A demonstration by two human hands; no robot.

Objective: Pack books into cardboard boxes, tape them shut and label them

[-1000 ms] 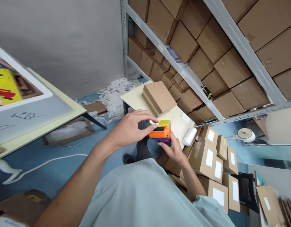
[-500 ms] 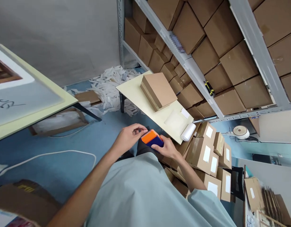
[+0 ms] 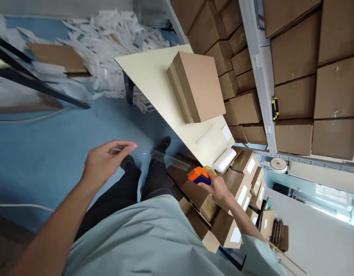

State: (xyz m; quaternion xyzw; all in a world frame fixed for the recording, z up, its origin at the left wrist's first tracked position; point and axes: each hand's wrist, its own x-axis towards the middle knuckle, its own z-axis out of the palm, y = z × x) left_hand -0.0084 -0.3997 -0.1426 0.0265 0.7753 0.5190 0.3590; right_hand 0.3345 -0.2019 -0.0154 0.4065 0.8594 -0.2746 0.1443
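Note:
My right hand [image 3: 218, 187] grips an orange and dark blue tape dispenser [image 3: 199, 175], with the yellowish edge of a tape roll showing behind it. A strip of clear tape [image 3: 177, 163] runs from the dispenser toward my left hand [image 3: 109, 159]. The fingertips of that hand are pinched together at the strip's far end, out to the left above the floor. Just beyond the dispenser, a closed cardboard box [image 3: 202, 88] lies on a pale yellow table [image 3: 154, 76].
A white roll [image 3: 224, 160] and a small white label [image 3: 226, 132] lie at the table's near end. Labelled cartons [image 3: 236, 184] are stacked at right. Shelves [image 3: 259, 65] hold many boxes and a yellow-black cutter [image 3: 275, 109]. White paper scraps [image 3: 108, 50] cover the floor behind.
My hands have moved apart, the left going left and the right going right, with clear tape drawn out between them. The view has tilted down and come closer to the table.

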